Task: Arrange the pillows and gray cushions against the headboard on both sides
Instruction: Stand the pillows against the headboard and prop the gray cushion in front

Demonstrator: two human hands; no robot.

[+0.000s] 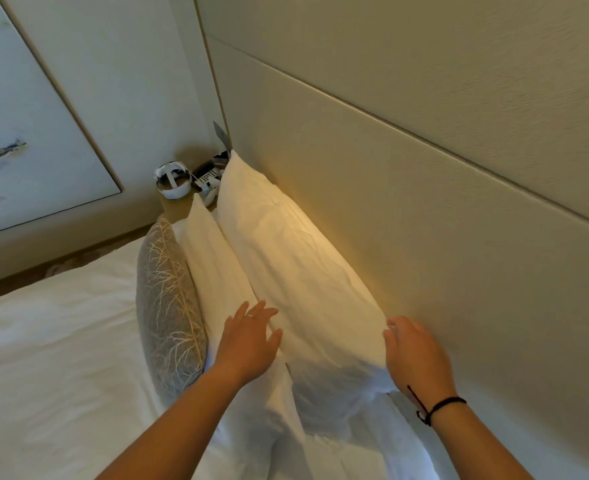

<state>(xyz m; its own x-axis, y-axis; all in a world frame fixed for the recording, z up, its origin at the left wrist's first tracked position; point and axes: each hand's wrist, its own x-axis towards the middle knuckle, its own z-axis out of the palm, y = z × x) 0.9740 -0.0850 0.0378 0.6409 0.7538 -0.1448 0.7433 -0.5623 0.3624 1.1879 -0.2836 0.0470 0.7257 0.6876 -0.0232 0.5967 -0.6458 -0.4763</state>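
- As the head view takes in only one end of the bed (51, 341), I can judge progress for this side alone; the opposite side is out of frame and I cannot report on it.
- Rear pillow (296, 271): stands on edge, its back against the headboard (424, 220). I judge it placed.
- Front pillow (213, 258): stands on edge, leaning on the rear pillow. Placed, subject to straightening.
- Gray cushion (165, 306): stands upright in front of the front pillow, touching it, patterned face toward the mattress. Placed.
- Left hand (250, 341): fingers spread and relaxed, palm resting at the seam where the two pillows meet. It grasps nothing; I read this as pressing or smoothing.
- Right hand (416, 355): fingers curled at the near upper corner of the rear pillow, next to the headboard. I cannot tell whether it pinches the fabric or only touches it.
- More white bedding (338, 427) lies below the hands, near the frame's lower edge; whether it is a further pillow I cannot tell.
- Bedside surface (179, 206): carries a white headset (172, 181) and small items beyond the pillows. Not part of the task.
- Assessment: this side's stack is built in order, headboard to cushion; the step in hand is final trimming. Remaining: release, then verify or arrange the unseen side.
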